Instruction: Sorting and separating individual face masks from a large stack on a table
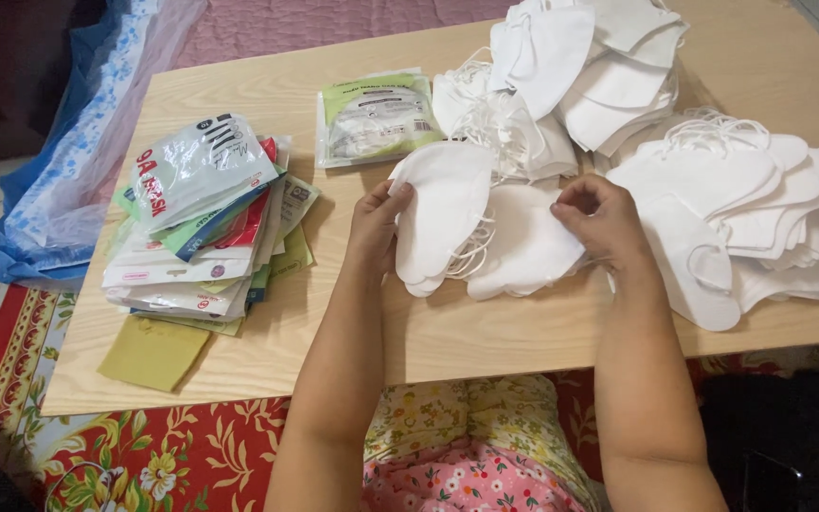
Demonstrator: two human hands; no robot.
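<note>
Blue plastic sheeting with a white flower print lies bunched at the far left, off the edge of the pale wooden tabletop. Next on the tabletop comes a slumped stack of flat printed packets, with an olive-green packet lying at its near corner. Farther back, near the middle, a single sealed packet with a green header rests flat, well apart from the stack.

Centre: the left hand pinches the left edge of a folded white face mask, thumb on top and fingers curled beneath. That mask lies on a small pile of like masks whose white ear loops trail between the layers. The right hand is closed, fingertips gripping the right edge of the same small pile; the two hands stand apart with the masks between them.

Behind the hands, a heap of white masks rises toward the far edge. To the right, a fanned row of white masks overlaps toward the tabletop's right side, loops gathered at the top. Below the near edge, floral cloth covers the person's lap, and a red flowered mat lies on the floor.
</note>
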